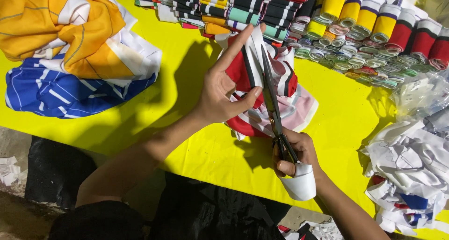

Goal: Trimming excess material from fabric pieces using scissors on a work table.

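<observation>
My left hand holds up a red, white and black striped fabric piece, thumb pressed on it and index finger stretched along its top edge. My right hand grips the handles of long black scissors, whose blades point up along the fabric edge beside my left fingers. A white wrap of cloth covers part of my right hand. Under the held piece lies a small stack of similar red and pink-white fabric pieces on the yellow table.
A heap of orange, white and blue cloth lies at the upper left. Rows of folded striped ribbed bands fill the top. White fabric scraps and a clear plastic bag sit at the right. Dark material hangs below the table edge.
</observation>
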